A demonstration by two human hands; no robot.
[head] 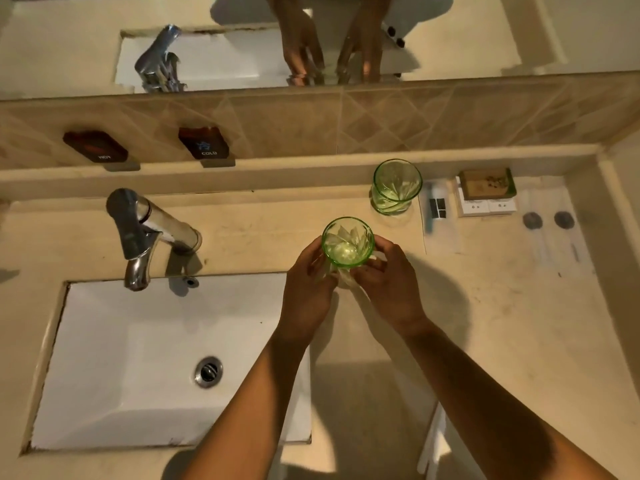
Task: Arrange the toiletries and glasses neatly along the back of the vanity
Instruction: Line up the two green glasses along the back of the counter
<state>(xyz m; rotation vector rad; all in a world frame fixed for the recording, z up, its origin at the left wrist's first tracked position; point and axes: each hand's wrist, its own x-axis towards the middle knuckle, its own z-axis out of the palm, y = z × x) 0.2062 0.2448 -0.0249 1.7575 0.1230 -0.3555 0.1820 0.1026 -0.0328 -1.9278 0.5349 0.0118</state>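
Observation:
Both hands hold a green cut glass (347, 241) upright over the beige vanity top (485, 306), just right of the sink. My left hand (306, 289) grips its left side and my right hand (389, 282) its right side, with a bit of clear wrapping between the fingers. A second green glass (396, 187) stands at the back ledge. To its right lie a packaged toothbrush kit (437, 216), white boxes (486, 206) with a brown soap box (486, 183) on top, and clear sachets (550, 230).
A white sink (138, 358) with a chrome tap (145, 233) fills the left. Hot and cold labels (202, 142) sit on the tiled backsplash under a mirror (485, 32). A raised wall edge (616, 220) bounds the counter's right.

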